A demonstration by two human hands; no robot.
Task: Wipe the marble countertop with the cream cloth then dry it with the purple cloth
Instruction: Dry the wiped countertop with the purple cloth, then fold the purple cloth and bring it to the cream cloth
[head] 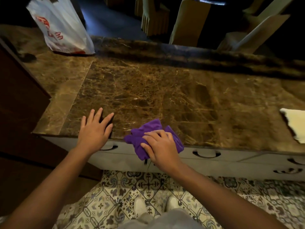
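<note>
Purple cloth [149,133]: pressed at counter [165,90] near edge under right hand [160,146], fingers curled, for drying. Left hand [96,128]: laid flat, fingers spread, as brace. Cream cloth [295,124]: set aside, right edge.

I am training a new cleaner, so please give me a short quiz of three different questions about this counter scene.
1. True or false: the right hand presses the purple cloth at the near edge of the marble countertop.
2. Which cloth lies unheld at the far right?
3. The left hand is: A) holding the plastic bag B) flat on the counter.

Key: 1 true; 2 the cream cloth; 3 B.
</note>
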